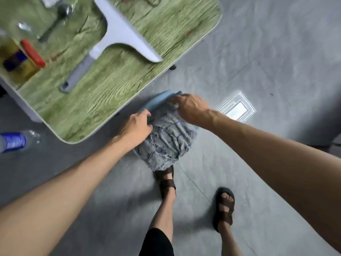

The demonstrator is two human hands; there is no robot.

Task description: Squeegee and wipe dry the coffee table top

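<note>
The coffee table top (pixel 114 93) has a green wood-grain surface and fills the upper left. A grey-white squeegee (pixel 118 34) lies flat on it, handle pointing toward the near-left. Just off the table's near edge, both hands hold a grey-blue patterned cloth (pixel 166 143) that hangs down over the floor, with a plain blue cloth (pixel 158 101) bunched at its top. My left hand (pixel 136 128) grips the cloth's left upper part. My right hand (pixel 190 108) pinches the top edge near the blue cloth.
A red-capped container (pixel 32 52), blue and yellow items and a dark tool (pixel 55 24) sit at the table's left end. A plastic water bottle (pixel 14 142) lies on the grey floor at left. My sandalled feet (pixel 224 207) stand below the cloth.
</note>
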